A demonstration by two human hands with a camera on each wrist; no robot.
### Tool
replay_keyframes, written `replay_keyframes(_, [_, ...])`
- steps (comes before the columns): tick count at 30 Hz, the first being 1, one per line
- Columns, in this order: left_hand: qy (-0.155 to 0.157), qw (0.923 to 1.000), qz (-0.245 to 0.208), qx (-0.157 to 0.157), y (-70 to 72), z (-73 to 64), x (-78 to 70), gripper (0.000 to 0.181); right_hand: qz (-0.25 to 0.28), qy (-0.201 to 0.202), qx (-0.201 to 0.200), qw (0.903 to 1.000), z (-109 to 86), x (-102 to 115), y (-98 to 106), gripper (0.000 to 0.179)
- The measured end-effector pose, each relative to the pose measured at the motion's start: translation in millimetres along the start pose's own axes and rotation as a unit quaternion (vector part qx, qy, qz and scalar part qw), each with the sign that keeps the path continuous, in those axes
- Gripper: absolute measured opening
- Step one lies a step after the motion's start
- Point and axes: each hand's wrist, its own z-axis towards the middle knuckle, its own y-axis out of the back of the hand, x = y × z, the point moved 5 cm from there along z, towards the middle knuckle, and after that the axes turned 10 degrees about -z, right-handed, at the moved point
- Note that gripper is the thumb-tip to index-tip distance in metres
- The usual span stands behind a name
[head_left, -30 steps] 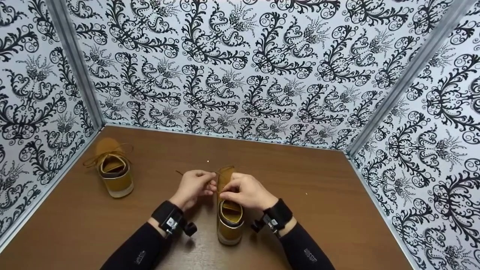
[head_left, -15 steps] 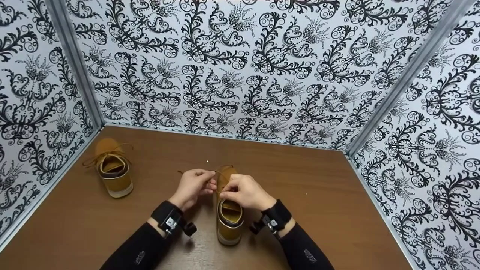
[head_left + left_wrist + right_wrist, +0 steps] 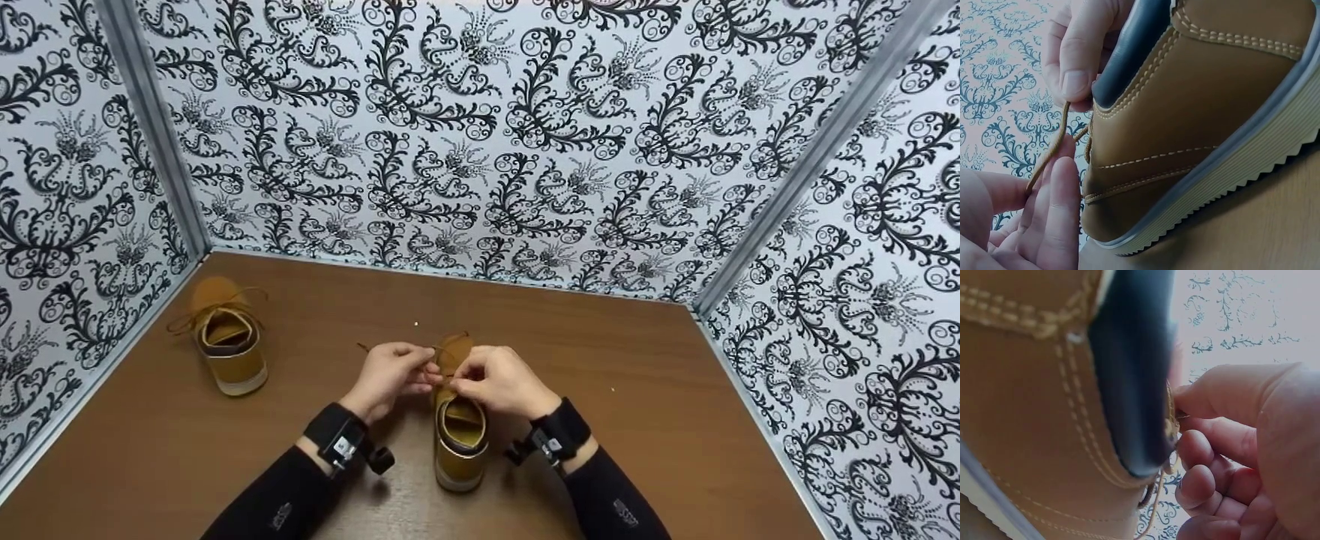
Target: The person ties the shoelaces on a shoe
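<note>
A tan shoe (image 3: 460, 466) with a dark padded collar (image 3: 1137, 48) stands upright on the table, toe pointing away. Over its front, my left hand (image 3: 394, 375) pinches a brown shoelace (image 3: 1053, 149) between thumb and finger, and a loose lace end sticks out to its left. From there the lace runs up to my right hand (image 3: 501, 381), whose thumb and forefinger pinch it just above the tongue. In the right wrist view, the remaining fingers (image 3: 1196, 484) of that hand are curled beside the collar. Both hands partly hide the lacing.
A second tan shoe (image 3: 236, 371), its lace tied in a bow, stands at the left of the brown table (image 3: 600, 450). Black-and-white patterned walls (image 3: 480, 150) with grey posts close off the back and sides. Small white specks lie on the tabletop.
My right hand has shifted slightly forward and right, away from the shoe's opening, so more of the tongue area shows. The left hand and both shoes stay nearly where they were.
</note>
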Motion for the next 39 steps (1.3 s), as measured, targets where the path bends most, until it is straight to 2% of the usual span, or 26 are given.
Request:
replay_keyframes(7, [0.0,0.9999,0.015,0.003,1.0,0.5,0.8,0.031,-0.01,-0.006,-0.005,0.9999,-0.9,-0.5,2.3,0.001])
replay_keyframes(17, [0.021,0.9988,0.044,-0.008,2.1,0.7,2.4,0.024,0.014,-0.03,0.004,0.9994,-0.7,-0.3,1.9,0.015])
replay_keyframes(26, [0.029,0.9976,0.063,0.004,1.3,0.0,4.3,0.022,0.0,-0.011,-0.009,0.9999,-1.4,-1.4,3.7,0.012])
replay_keyframes(34, [0.052,0.9905,0.121,0.039,2.3,-2.2,2.3,0.021,0.007,0.028,-0.016,0.9995,-1.8,-0.6,5.7,0.015])
replay_keyframes(36, [0.048,0.9884,0.139,0.037,4.2,-2.4,-0.1,0.023,0.001,0.035,-0.016,0.9993,-1.9,0.1,6.3,0.015])
replay_keyframes(39, [0.03,0.9863,0.161,0.018,8.3,-1.8,-4.1,0.025,-0.005,0.035,-0.013,0.9993,-1.8,-0.3,5.8,0.016])
